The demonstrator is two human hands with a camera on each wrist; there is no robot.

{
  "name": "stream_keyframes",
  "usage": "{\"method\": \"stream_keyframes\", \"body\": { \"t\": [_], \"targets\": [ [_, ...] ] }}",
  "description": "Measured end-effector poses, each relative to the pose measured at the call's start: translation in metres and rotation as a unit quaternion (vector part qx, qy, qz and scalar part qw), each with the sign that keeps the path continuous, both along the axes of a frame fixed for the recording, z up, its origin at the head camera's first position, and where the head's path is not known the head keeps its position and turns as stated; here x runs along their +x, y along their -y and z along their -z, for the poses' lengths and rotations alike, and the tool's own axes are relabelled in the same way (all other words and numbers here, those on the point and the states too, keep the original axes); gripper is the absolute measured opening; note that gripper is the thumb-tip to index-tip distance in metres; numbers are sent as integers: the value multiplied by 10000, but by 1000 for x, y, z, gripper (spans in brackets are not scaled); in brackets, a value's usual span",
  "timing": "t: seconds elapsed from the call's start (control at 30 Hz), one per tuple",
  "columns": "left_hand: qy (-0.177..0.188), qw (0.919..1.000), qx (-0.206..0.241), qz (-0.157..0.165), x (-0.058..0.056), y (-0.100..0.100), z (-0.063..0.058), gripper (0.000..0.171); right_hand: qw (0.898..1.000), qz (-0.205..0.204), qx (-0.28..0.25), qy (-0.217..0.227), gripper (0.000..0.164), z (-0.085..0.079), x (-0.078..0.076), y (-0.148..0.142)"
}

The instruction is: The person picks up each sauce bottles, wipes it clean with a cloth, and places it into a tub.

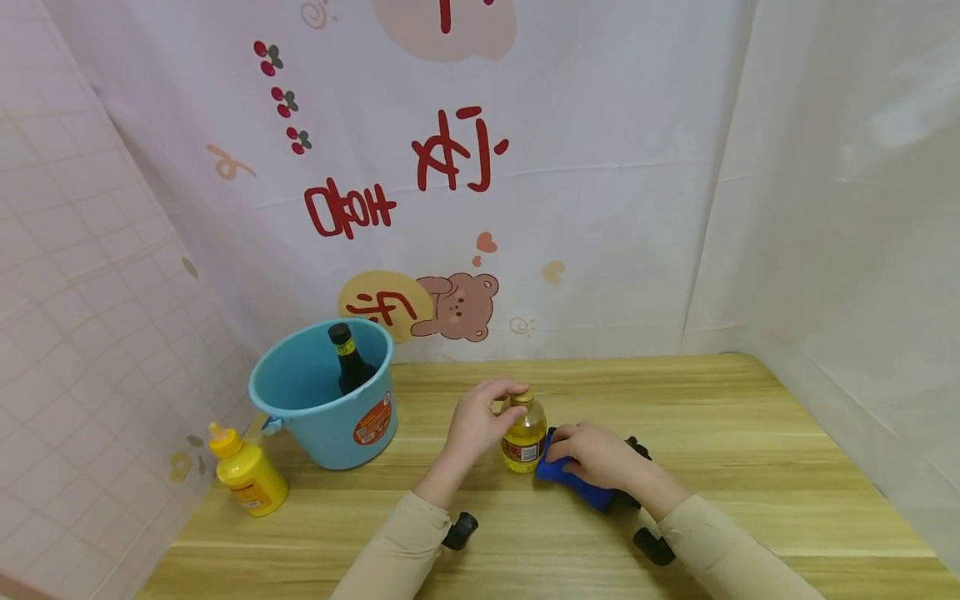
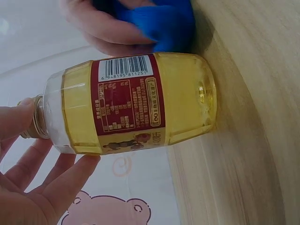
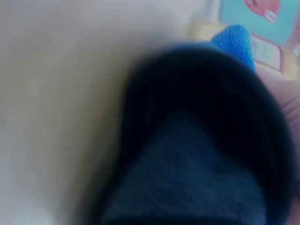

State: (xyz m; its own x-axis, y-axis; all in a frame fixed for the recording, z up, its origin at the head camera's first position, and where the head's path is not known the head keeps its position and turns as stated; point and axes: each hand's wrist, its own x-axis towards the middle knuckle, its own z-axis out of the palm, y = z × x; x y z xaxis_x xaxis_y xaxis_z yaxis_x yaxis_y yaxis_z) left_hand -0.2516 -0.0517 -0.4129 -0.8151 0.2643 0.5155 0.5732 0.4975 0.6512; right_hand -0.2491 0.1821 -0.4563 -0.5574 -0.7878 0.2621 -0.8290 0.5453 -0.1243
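Note:
A bottle of yellow oil [image 1: 523, 450] with a red and gold label stands upright on the wooden table. My left hand [image 1: 478, 423] grips it at the top, thumb against the gold cap [image 2: 36, 117] and fingers around the neck and shoulder. Close on the bottle's right side, my right hand [image 1: 600, 457] holds a bunched blue cloth [image 1: 576, 486] with curled fingers. In the left wrist view the cloth meets the lower part of the bottle. A large dark, blurred shape [image 3: 187, 154] fills much of the right wrist view and hides most of that hand.
A light blue bucket [image 1: 330, 433] stands to the left with a dark, black-capped bottle [image 1: 351, 358] leaning inside. Left of it is a yellow squeeze bottle [image 1: 251, 477]. A printed white curtain [image 1: 600, 208] hangs behind the table [image 1: 525, 550].

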Motion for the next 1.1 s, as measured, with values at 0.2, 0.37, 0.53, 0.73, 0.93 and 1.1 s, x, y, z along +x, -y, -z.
{"method": "stream_keyframes", "body": {
  "t": [0.2, 0.37, 0.53, 0.73, 0.93, 1.1],
  "targets": [
    [-1, 10000, -31, -32, 0, 1, 1, 24, 9998, 40, 116, 131, 26, 0, 1, -1],
    [37, 10000, -13, -68, 0, 1, 2, 25, 9987, -204, -425, 209, 31, -12, 2, -12],
    [-6, 10000, -49, -59, -1, 1, 2, 25, 9923, -318, -1185, -146, 35, -34, 3, -20],
    [92, 9999, 4, 44, -1, 2, 1, 24, 9825, -255, -1698, -722, 37, -62, 0, -13],
    [42, 9999, 84, 126, -2, 2, 1, 24, 9856, -112, -1452, -862, 31, -71, -1, 1],
    [84, 9999, 38, 115, -2, 2, 1, 24, 9909, 14, -1096, -783, 29, -69, 0, 6]
  ]
}}
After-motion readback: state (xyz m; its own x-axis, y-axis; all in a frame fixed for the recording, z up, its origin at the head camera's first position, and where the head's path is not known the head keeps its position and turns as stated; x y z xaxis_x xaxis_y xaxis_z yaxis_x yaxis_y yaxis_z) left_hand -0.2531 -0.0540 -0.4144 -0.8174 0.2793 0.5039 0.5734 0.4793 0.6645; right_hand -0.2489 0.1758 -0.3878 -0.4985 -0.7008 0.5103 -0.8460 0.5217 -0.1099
